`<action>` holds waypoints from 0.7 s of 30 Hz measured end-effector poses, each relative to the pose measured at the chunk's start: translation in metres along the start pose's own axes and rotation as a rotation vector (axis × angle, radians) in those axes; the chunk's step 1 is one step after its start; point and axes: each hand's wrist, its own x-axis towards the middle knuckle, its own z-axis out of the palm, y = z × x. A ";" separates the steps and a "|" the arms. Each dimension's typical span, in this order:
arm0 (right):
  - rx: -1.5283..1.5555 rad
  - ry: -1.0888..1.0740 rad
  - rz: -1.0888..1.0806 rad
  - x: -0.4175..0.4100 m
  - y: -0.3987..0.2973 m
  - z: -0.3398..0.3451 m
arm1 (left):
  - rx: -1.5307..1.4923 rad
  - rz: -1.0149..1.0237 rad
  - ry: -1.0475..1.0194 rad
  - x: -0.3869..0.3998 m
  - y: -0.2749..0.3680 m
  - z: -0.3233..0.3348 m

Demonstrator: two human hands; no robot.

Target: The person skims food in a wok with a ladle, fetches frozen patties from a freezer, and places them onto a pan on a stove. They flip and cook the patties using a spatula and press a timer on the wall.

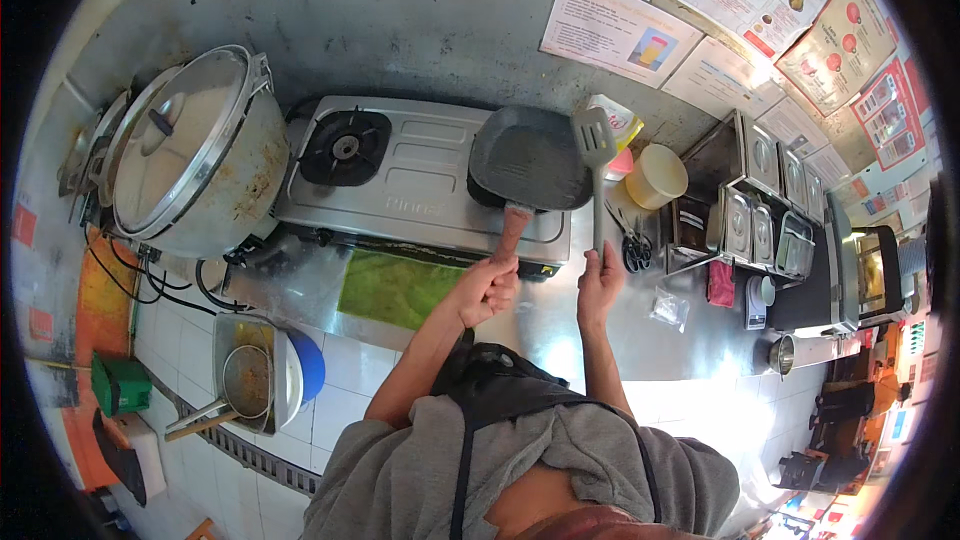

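My left hand [489,291] is closed around the reddish-brown handle of a dark, square frying pan [529,154]. The pan rests over the right burner of a two-burner steel gas stove [420,157], and its inside looks bare. In my right hand [601,281] is a grey slotted turner [596,142], held upright with its blade raised beside the pan's right rim. The left burner [345,148] has no pot on it. A green cloth [401,286] lies on the steel counter in front of the stove.
A large lidded pot [202,157] stands left of the stove. To the right are a yellowish tub [657,176], black-handled scissors [636,249], a clear plastic bag [669,309], lidded steel containers [739,221] and a small scale [756,304]. A strainer [247,382] rests over a bin at lower left.
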 end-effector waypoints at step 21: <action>0.130 0.074 -0.141 0.002 -0.056 -0.030 | 0.115 -0.035 -0.315 0.003 -0.020 -0.013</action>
